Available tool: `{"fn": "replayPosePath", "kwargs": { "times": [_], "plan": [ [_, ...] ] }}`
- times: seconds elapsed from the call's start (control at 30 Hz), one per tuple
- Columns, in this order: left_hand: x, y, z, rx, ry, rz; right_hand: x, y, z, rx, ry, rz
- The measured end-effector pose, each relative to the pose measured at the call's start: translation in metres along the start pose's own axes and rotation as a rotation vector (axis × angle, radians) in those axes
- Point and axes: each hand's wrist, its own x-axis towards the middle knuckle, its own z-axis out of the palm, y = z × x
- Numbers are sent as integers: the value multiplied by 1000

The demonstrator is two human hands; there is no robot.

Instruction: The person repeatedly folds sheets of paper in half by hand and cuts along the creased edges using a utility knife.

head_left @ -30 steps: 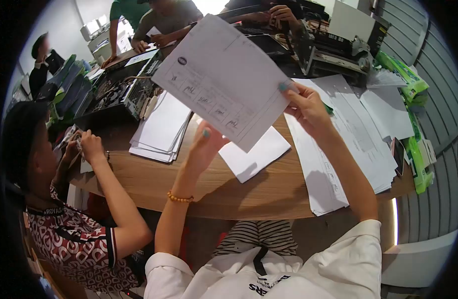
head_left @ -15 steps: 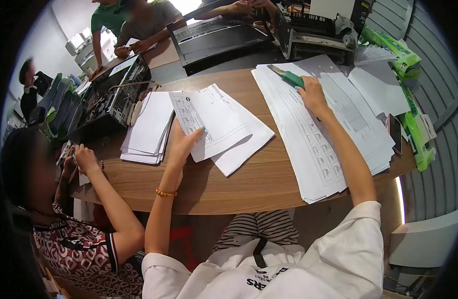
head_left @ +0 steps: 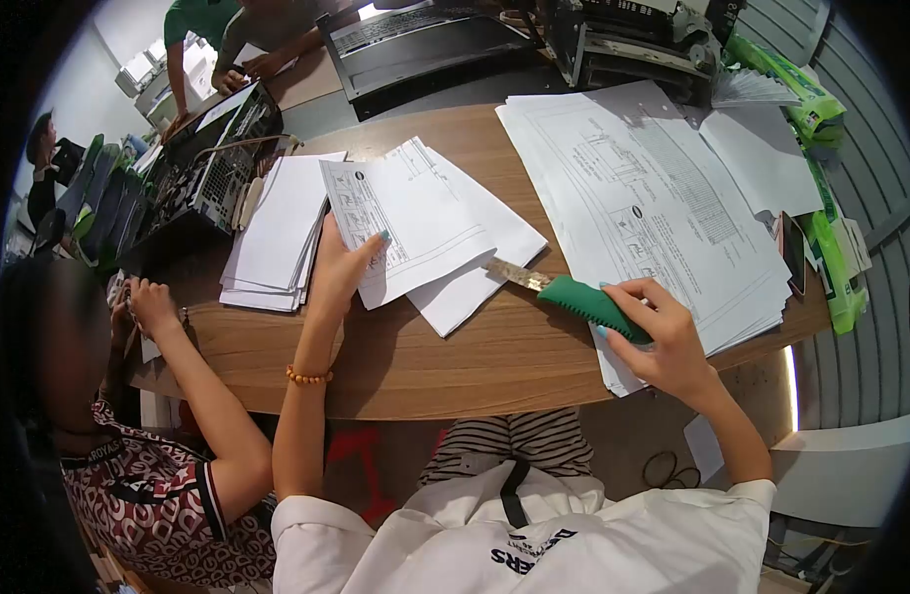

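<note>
My left hand [head_left: 338, 265] is closed on the edge of a folded printed sheet [head_left: 405, 223], thumb on top. Beneath that sheet lies another folded paper [head_left: 494, 233], and the two overlap. My right hand [head_left: 663, 337] grips the green ribbed handle of a knife [head_left: 588, 302]. Its worn, speckled blade points left, with the tip right at the lower right corner of the held sheet. To the right, close by that hand, a large stack of printed drawings [head_left: 643, 188] is spread on the wooden table [head_left: 455, 366].
Left of the sheet sits a stack of white folded papers [head_left: 277, 228]. Behind it stands an opened computer case [head_left: 202, 183]. A black laptop-like device [head_left: 435, 59] and a metal machine [head_left: 638, 59] are at the back. A phone [head_left: 791, 252] lies at right. Another person's hand [head_left: 153, 307] is at far left.
My right hand has brought the knife left and nearer, off the drawings to the folded sheet's corner. My left hand keeps hold of the sheet. The view has shifted slightly.
</note>
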Motion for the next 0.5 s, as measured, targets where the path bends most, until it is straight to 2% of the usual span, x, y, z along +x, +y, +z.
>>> {"fn": "replayPosePath", "kwargs": {
  "times": [0.5],
  "plan": [
    [-2, -4, 0, -71, 55, 28, 7, 3, 15, -21, 19, 14]
  ]
}}
